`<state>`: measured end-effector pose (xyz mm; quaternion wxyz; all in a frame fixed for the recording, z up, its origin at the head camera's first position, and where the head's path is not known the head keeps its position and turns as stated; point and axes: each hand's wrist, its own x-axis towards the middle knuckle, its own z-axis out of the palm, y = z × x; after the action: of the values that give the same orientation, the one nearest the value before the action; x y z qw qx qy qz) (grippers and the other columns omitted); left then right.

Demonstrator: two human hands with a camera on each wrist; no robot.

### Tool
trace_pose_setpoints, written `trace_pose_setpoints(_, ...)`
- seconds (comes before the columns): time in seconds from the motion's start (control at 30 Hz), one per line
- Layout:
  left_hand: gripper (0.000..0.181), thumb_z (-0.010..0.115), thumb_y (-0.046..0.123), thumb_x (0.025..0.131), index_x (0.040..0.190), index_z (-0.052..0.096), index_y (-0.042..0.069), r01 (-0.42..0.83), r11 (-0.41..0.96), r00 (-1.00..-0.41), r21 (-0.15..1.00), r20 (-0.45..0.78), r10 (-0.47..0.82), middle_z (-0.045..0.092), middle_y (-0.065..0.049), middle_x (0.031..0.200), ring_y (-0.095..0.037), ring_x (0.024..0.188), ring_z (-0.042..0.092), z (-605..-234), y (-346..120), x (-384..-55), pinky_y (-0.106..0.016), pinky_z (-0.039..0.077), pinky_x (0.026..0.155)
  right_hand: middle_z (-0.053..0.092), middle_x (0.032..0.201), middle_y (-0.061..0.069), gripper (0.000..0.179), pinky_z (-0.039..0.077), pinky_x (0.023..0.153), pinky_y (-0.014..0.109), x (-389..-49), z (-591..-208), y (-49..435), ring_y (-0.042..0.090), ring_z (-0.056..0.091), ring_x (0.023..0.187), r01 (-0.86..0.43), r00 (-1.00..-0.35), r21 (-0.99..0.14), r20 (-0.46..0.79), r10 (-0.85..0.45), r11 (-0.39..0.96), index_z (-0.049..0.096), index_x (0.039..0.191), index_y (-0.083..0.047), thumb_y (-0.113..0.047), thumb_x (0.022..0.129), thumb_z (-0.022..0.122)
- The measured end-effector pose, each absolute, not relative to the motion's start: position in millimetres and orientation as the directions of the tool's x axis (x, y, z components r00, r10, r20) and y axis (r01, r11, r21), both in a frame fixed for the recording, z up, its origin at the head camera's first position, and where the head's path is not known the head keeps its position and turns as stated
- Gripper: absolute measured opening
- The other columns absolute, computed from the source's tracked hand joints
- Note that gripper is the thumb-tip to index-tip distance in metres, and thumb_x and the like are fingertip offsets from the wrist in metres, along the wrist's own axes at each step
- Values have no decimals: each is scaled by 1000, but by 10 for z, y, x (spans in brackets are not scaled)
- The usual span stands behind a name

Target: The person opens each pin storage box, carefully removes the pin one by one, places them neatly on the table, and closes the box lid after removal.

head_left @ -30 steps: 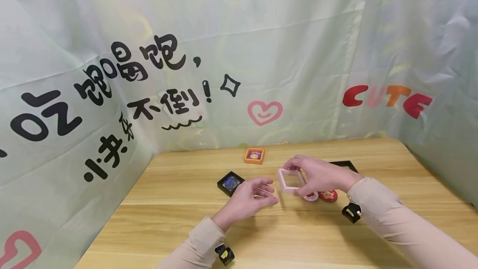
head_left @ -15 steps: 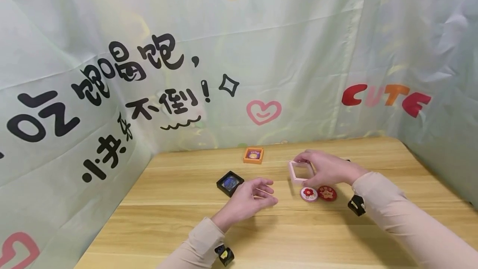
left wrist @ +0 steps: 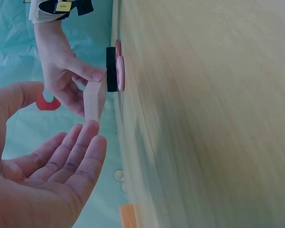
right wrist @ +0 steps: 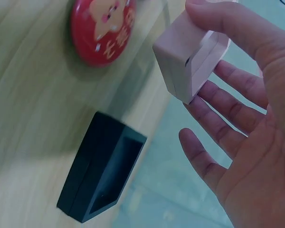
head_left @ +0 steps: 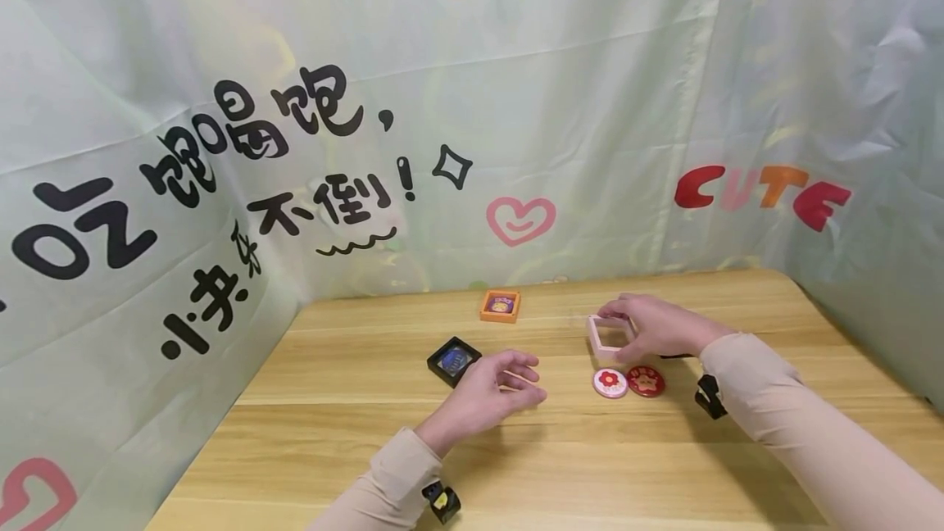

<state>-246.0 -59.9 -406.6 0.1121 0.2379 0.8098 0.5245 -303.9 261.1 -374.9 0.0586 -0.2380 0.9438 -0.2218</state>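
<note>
My right hand [head_left: 664,328] holds a pale pink square display frame [head_left: 594,340] by its edges, thumb on one side and fingers on the other. In the left wrist view the pink frame [left wrist: 94,99] is raised off the table. A white badge with a red flower [head_left: 610,383] and a red badge with a star face [head_left: 646,382] lie just in front of it. Below the right hand, a black frame [right wrist: 90,166] stands on the table, mostly hidden in the head view. My left hand [head_left: 490,392] hovers with loosely bent fingers, holding nothing.
Beside the left hand is another black frame [head_left: 437,360] with a blue badge inside. An orange frame [head_left: 501,318] with a purple piece sits near the back edge of the wooden table [head_left: 354,433]. Printed cloth [head_left: 590,105] hangs behind and at both sides.
The right hand has carried the pink frame to the right and slightly back, uncovering the two badges. My left hand stays almost still.
</note>
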Motion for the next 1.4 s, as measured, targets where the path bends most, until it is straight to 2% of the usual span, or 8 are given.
trace_pose_setpoints(0.07, 42, 83, 23, 95, 132, 69, 9, 269, 340, -862, 901, 67, 503, 74, -16, 124, -15, 105, 73, -4066, -602, -2462, -22, 61, 84, 68, 133, 19, 78, 58, 92, 46, -3065, -3770, 2646, 29, 65, 110, -418, -881, -446, -12, -472, 791, 62, 144, 3, -29, 80, 95)
trace_pose_setpoints(0.23, 40, 83, 23, 95, 131, 71, 11, 271, 347, -863, 898, 67, 501, 74, -16, 124, -15, 105, 73, -4074, -610, -2468, -22, 62, 83, 68, 126, 19, 77, 49, 77, 33, -3122, -3817, 2724, 20, 56, 88, -410, -882, -444, -29, -471, 796, 62, 143, 5, -25, 80, 94)
trace_pose_setpoints(0.37, 38, 83, 23, 95, 129, 71, 11, 274, 351, -864, 896, 69, 499, 74, -17, 124, -15, 104, 72, -4082, -621, -2472, -22, 62, 82, 69, 121, 18, 76, 45, 73, 31, -3140, -3829, 2750, 18, 52, 81, -413, -880, -434, -35, -473, 801, 63, 142, 5, -24, 79, 94)
trace_pose_setpoints(0.6, 39, 82, 21, 96, 129, 70, 6, 264, 339, -862, 903, 64, 503, 73, -20, 125, -16, 103, 72, -4107, -646, -2476, -22, 62, 81, 69, 122, 19, 77, 51, 82, 36, -3145, -3837, 2755, 26, 59, 96, -417, -881, -412, -35, -471, 810, 65, 140, 4, -26, 77, 96)
trace_pose_setpoints(0.83, 40, 81, 22, 96, 130, 70, 4, 263, 338, -858, 903, 60, 509, 73, -21, 125, -15, 101, 71, -4118, -651, -2474, -21, 61, 80, 68, 112, 14, 76, 51, 79, 36, -3147, -3873, 2795, 22, 56, 90, -421, -883, -355, -49, -467, 835, 66, 140, 2, -28, 77, 95)
trace_pose_setpoints(1.1, 41, 81, 22, 97, 130, 69, 2, 257, 342, -858, 904, 51, 511, 73, -22, 125, -15, 101, 71, -4104, -639, -2462, -21, 62, 79, 68, 113, 15, 72, 53, 78, 40, -3145, -3907, 2820, 22, 57, 88, -394, -900, -307, -65, -432, 866, 68, 138, 2, -26, 77, 95)
trace_pose_setpoints(1.27, 40, 81, 22, 96, 129, 70, 4, 258, 342, -856, 904, 50, 514, 73, -20, 125, -15, 101, 71, -4098, -617, -2457, -21, 61, 80, 69, 113, 15, 71, 54, 80, 48, -3164, -3903, 2812, 23, 60, 89, -382, -909, -249, -75, -411, 890, 68, 137, 1, -26, 77, 95)
trace_pose_setpoints(1.4, 40, 81, 22, 96, 129, 70, 3, 261, 340, -854, 903, 52, 518, 73, -20, 124, -15, 100, 71, -4105, -604, -2454, -20, 61, 80, 71, 118, 17, 71, 56, 86, 57, -3180, -3894, 2780, 26, 65, 97, -385, -909, -216, -80, -409, 897, 69, 136, 1, -26, 77, 96)
